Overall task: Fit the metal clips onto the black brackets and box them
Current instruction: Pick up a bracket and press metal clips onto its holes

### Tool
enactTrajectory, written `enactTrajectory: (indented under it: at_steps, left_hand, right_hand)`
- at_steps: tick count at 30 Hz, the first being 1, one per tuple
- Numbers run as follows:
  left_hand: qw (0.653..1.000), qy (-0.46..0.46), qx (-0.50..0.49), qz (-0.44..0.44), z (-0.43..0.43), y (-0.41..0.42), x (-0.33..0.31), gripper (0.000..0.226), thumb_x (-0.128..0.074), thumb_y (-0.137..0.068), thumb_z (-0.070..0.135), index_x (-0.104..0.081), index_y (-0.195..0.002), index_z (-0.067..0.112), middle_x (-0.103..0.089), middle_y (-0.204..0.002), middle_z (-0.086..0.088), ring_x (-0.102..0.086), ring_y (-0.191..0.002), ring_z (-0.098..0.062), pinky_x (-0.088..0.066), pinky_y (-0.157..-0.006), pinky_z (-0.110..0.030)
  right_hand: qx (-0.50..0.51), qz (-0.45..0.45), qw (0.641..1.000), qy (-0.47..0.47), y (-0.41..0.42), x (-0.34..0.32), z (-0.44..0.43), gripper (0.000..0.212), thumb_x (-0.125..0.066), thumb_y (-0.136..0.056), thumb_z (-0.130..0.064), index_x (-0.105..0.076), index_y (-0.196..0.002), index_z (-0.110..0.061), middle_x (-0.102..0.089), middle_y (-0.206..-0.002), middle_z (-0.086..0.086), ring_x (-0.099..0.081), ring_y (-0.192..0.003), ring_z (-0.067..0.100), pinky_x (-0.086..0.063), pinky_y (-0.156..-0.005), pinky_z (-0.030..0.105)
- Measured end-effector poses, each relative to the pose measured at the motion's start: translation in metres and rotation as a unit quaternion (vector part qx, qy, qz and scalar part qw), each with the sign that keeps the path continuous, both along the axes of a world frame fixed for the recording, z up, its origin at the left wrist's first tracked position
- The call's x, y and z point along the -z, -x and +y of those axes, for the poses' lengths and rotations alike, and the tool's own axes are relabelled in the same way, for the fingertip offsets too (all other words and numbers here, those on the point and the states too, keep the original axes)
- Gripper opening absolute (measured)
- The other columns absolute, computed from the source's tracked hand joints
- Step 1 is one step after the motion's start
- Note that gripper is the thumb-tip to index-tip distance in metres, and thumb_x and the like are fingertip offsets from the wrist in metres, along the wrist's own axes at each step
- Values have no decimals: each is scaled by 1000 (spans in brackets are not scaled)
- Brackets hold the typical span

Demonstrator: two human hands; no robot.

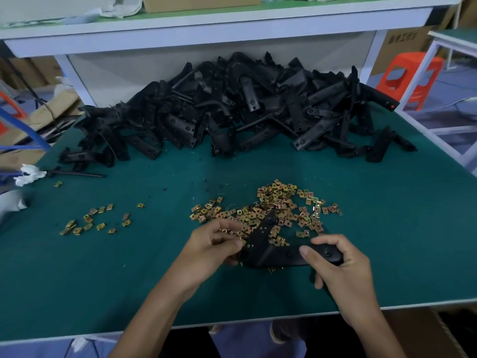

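A black L-shaped bracket (273, 250) lies low over the green table mat (154, 267), held between both hands. My right hand (340, 275) grips its right arm, thumb on top. My left hand (214, 246) pinches a brass-coloured metal clip (240, 238) at the bracket's left corner. Behind the bracket spreads a heap of loose metal clips (278, 205). A smaller scatter of clips (95, 219) lies to the left. A big pile of black brackets (232, 109) fills the back of the table.
A white shelf (206, 24) spans above the bracket pile. A thin black rod (77, 174) and crumpled white paper (28, 174) lie at the left edge. An orange stool (410, 78) stands at the right. A cardboard box (423, 332) sits below the front edge.
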State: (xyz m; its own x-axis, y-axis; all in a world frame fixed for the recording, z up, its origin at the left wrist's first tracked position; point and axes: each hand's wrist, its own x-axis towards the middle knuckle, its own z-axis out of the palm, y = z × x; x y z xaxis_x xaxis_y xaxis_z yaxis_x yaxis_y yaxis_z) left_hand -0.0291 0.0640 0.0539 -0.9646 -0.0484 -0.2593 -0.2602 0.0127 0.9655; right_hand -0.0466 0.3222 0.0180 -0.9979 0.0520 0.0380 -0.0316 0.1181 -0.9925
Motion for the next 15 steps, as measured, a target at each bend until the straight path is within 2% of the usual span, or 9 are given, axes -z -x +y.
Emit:
enactTrajectory:
  at_steps: [5,7,11,15]
  left_hand:
    - [997,39,61,-18,-5,1,-4,27,-74,-81,18,-73,-105,30,-74,-85,-3,-68,-76,-14,-55,-69,-26]
    - [994,60,89,-31,-7,2,-6,34,-74,-76,21,-71,-109,28,-74,-82,-2,-67,-75,-14,-54,-69,-26]
    - [991,52,107,-57,-8,5,-9,39,-78,-75,16,-69,-114,21,-73,-79,-2,-65,-68,-14,-52,-62,-25]
    - [988,60,112,-83,-1,1,-10,35,-78,-85,6,-67,-114,22,-74,-78,0,-63,-61,-9,-46,-54,-20]
  right_hand:
    - [-10,2,1000,-12,-1,-2,-2,30,-82,-68,-47,-70,-87,-26,-56,-52,5,-52,-40,21,-48,-50,27]
    - [-15,3,1000,-19,-2,-3,-2,29,-81,-68,-47,-70,-85,-27,-55,-52,6,-52,-39,23,-48,-51,30]
    - [-21,3,999,-24,-2,-3,-1,33,-80,-69,-50,-70,-88,-25,-55,-52,8,-53,-39,24,-51,-57,35]
    - [-11,12,999,-40,-2,-4,-2,34,-78,-69,-53,-70,-87,-26,-56,-54,4,-53,-38,24,-47,-48,27]
